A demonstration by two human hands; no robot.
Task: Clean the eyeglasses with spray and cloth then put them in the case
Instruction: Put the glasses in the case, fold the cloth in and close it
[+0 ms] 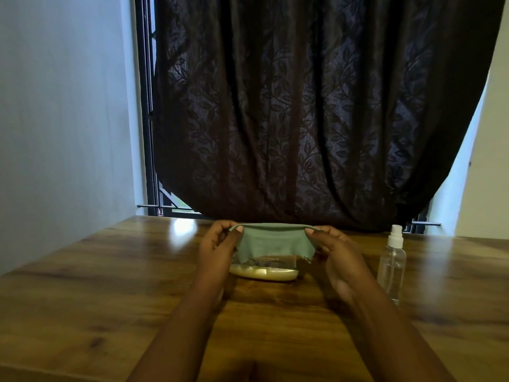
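The eyeglasses [261, 262] seem to lie in the open case [265, 273] on the desk [110, 285]. Each hand's grip, left hand [217, 250] and right hand [334, 253], pinches a top corner of the green cloth [271, 241]. Best keep it flat and tight for wiping.

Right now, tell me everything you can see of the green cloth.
The green cloth is a small, thin, soft-looking piece with a zigzag-cut lower edge. It is stretched flat between both hands: the left hand pinches its upper left corner and the right hand its upper right, so it hangs like a curtain above the table. Its lower edge hangs in front of the case, partly hiding it.
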